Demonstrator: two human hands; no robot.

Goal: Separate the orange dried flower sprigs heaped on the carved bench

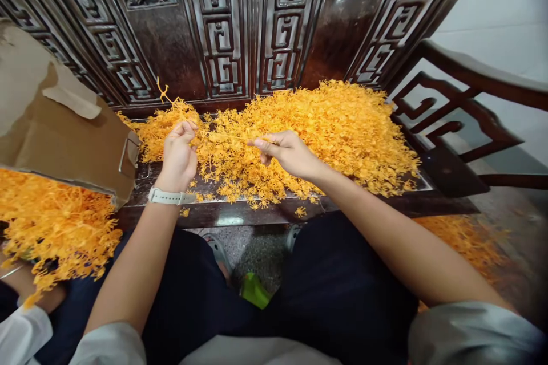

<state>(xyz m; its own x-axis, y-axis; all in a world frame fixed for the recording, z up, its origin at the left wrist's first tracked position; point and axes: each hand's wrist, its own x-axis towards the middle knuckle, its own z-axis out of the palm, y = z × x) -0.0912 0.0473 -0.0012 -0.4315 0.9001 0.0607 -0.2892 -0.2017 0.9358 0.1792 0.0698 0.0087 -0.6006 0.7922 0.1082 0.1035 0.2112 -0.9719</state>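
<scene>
A large heap of orange-yellow branched sprigs (pixel 312 131), perhaps dried flower stems, lies on a dark wooden seat. My left hand (pixel 180 154) is curled shut on a thin sprig (pixel 169 97) that sticks up and to the left above the heap. My right hand (pixel 285 154) reaches in from the right, with its thumb and fingertips pinched on a fine strand of sprig over the heap. A pale watch (pixel 169 197) circles my left wrist. The seat under the heap is partly hidden.
A torn cardboard box (pixel 60 114) lies tilted at the left, spilling more sprigs (pixel 55 222). Behind stands a carved dark wood bench back (pixel 222 28), with a fretwork armrest (pixel 454 114) at the right. Another person's forearm and white sleeve (pixel 25 319) show at lower left. Loose sprigs (pixel 458 239) lie on the floor.
</scene>
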